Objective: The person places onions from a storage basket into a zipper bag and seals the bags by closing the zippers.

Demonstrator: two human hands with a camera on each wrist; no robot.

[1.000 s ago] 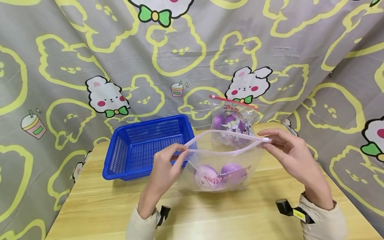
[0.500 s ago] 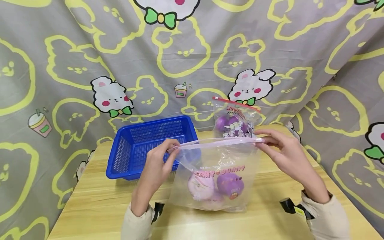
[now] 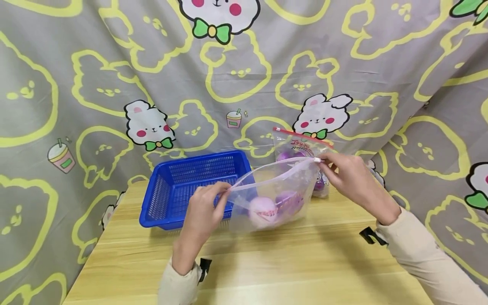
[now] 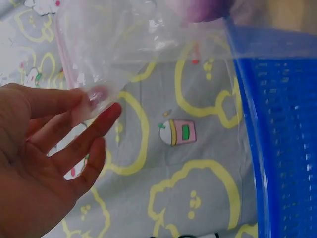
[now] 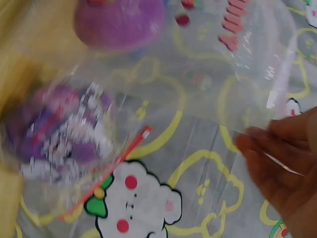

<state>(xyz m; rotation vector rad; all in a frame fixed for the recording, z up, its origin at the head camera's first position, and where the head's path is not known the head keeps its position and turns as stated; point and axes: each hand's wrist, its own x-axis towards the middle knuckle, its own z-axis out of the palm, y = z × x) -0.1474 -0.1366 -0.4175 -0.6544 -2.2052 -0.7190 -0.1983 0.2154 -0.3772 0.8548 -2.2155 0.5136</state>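
A translucent zip bag (image 3: pixel 244 216) with a pale pink top strip hangs between my two hands, its mouth parted a little. Inside lie purple round things (image 3: pixel 263 211), one paler than the other; their kind is blurred by the plastic. My left hand (image 3: pixel 203 212) pinches the left top corner between thumb and index finger. At the other corner, beside the white slider (image 3: pixel 317 160), my right hand (image 3: pixel 348 180) pinches the strip. In the left wrist view the bag corner sits at the fingertips. A second bag with a red zip strip (image 3: pixel 301 136) stands behind, holding purple things too.
A blue plastic basket (image 3: pixel 146 203) with perforated walls stands on the wooden table (image 3: pixel 297 262), left of the held bag. A grey curtain (image 3: pixel 251 55) with yellow outlines and white rabbits hangs behind the table.
The bag's strip, level and nearly together half a second ago, now slants up to the right with its mouth parted. My right hand has risen and moved slightly left; the bag's bottom has lifted.
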